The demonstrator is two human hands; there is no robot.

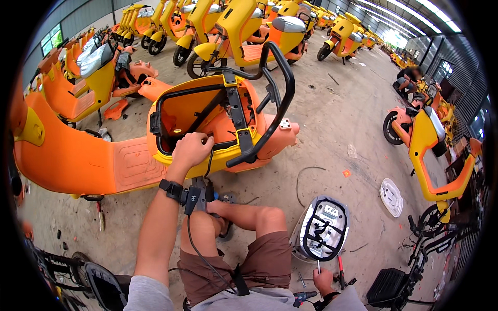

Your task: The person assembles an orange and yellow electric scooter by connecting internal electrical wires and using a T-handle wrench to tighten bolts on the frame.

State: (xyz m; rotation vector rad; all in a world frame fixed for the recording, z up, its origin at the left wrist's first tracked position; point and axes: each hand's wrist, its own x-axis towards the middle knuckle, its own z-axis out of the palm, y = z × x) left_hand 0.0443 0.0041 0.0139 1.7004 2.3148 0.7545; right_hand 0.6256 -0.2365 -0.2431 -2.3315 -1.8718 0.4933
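My left hand [193, 150] is at the near rim of the open seat compartment [182, 93] of an orange-and-yellow scooter [78, 160]. Its fingers are curled together; what they hold, if anything, is hidden. A black cable [209, 168] hangs beside that hand. Low on the right, my right hand [324, 281] is closed around a slim metal-shafted tool [318, 266], its handle mostly covered. The shaft points toward a scooter seat [302, 236] lying underside up on the floor. Over the compartment curves a black tubular rail [288, 78].
A red-handled tool [341, 269] and a power drill [305, 296] lie near my right hand. Farther right are a white oval cover [391, 197] and a standing yellow scooter [420, 145]. Rows of scooters [233, 31] fill the back. A person [407, 83] crouches far right.
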